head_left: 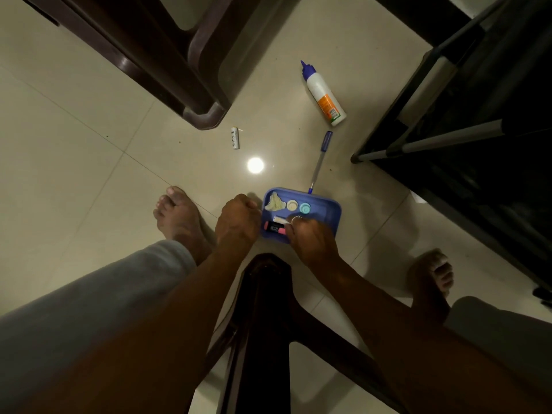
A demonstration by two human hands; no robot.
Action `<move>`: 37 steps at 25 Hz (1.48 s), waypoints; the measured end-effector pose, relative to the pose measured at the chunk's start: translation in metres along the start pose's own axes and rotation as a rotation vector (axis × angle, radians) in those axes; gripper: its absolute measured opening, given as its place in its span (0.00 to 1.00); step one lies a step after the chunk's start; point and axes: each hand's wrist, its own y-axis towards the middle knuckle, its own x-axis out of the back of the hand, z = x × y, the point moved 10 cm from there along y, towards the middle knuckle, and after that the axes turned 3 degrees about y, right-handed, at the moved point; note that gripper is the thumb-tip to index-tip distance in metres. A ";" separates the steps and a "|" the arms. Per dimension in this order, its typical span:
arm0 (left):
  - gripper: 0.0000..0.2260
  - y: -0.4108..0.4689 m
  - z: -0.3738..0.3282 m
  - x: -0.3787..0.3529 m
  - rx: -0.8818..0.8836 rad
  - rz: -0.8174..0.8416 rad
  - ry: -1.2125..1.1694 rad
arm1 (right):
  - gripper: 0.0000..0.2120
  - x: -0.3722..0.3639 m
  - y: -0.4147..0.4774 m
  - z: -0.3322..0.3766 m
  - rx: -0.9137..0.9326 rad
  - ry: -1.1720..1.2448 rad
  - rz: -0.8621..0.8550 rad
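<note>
A blue tray (328, 215) lies on the tiled floor between my feet. In it are a crumpled pale wrapper (274, 202), a cream cap (292, 205), a teal cap (305, 208), a small white tube (279, 219) and a pink highlighter (274, 227). My left hand (238, 221) is at the tray's left edge with its fingers curled; what they hold is hidden. My right hand (312, 239) reaches into the tray, fingertips on the small white tube and the pink highlighter's end, with a thin metal ring (296, 218) at the fingertips.
A blue pen (320, 161) lies just beyond the tray, and a white glue bottle (324, 95) further off. A small white tube (235, 138) lies near a dark chair leg (206, 115). A dark rack (448, 135) stands at right. A dark stool (263, 309) is under me.
</note>
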 end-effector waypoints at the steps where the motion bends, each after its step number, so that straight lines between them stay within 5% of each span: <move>1: 0.11 0.001 0.000 -0.001 -0.005 -0.002 0.009 | 0.12 -0.004 0.002 0.001 0.000 -0.011 0.003; 21: 0.10 0.012 0.000 -0.009 -0.032 -0.003 -0.029 | 0.13 -0.026 0.024 0.015 0.023 -0.129 0.149; 25: 0.11 0.014 -0.009 0.006 -0.041 -0.048 -0.024 | 0.07 0.007 0.022 0.037 0.099 -0.180 0.048; 31: 0.10 0.041 -0.044 0.051 -0.130 -0.179 0.014 | 0.13 0.084 0.044 0.034 0.025 0.165 -0.324; 37: 0.16 0.091 -0.060 0.087 -0.033 -0.307 0.068 | 0.11 0.111 0.078 0.033 0.087 0.180 -0.406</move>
